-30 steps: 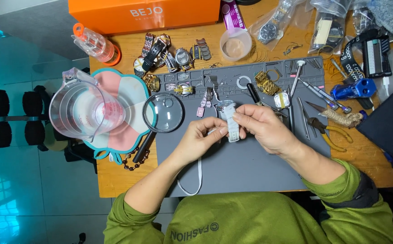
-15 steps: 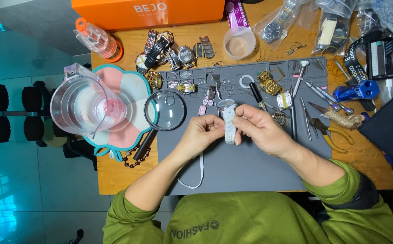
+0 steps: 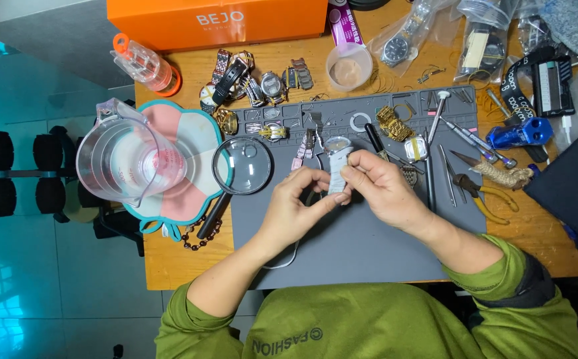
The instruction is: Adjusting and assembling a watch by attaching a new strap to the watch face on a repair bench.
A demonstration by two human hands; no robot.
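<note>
Both hands meet over the grey rubber work mat [image 3: 368, 246] on the wooden desk [image 3: 169, 259]. The left hand [image 3: 295, 206] pinches the lower edge of a small pale silver-grey watch band piece [image 3: 337, 171], and the right hand [image 3: 382, 189] grips it from the other side, thumb and fingers closed on it. What exactly that piece is stays hard to make out; the fingers cover much of it. A thin white cord [image 3: 287, 260] loops out from under the left wrist, its ends hidden. Just left of the left hand lies a round black-rimmed magnifying glass [image 3: 242, 166]; further left, a clear plastic measuring jug [image 3: 129, 159]. Right of the right hand sit orange-handled pliers [image 3: 478, 193]. Beyond the hands, an orange cardboard box [image 3: 216, 23] runs off the top edge.
</note>
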